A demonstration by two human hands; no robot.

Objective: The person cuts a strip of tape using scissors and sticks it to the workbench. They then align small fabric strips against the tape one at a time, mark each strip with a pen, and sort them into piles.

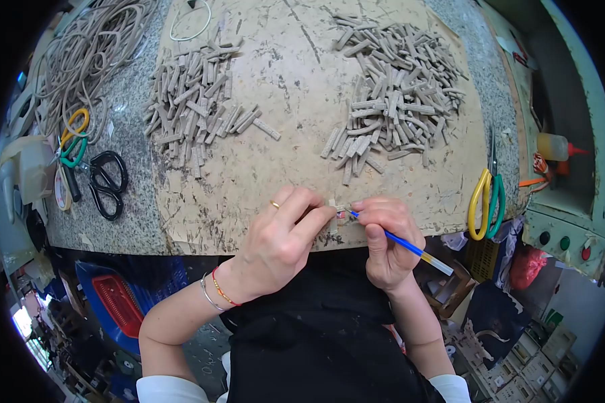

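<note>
My right hand [391, 235] grips a slim blue pen [403, 244] with a clear, yellowish rear end. Its tip points left, toward the fingertips of my left hand [286, 235]. Those fingers are pinched together near the table's front edge, and whatever small thing they hold is too small to name. A tiny red-and-white mark [341, 215] shows between the two hands, beside a pale strip of tape. Ahead of my hands lie two heaps of short grey strips, a left heap [193, 101] and a larger right heap [403, 94].
Black-handled scissors [107, 185] and yellow-and-green-handled scissors [81, 138] lie at the left. Another yellow-and-green pair [485, 201] is at the right edge. Coiled grey cord [97, 54] fills the far left. A bottle with a red nozzle [556, 146] sits in the green cabinet.
</note>
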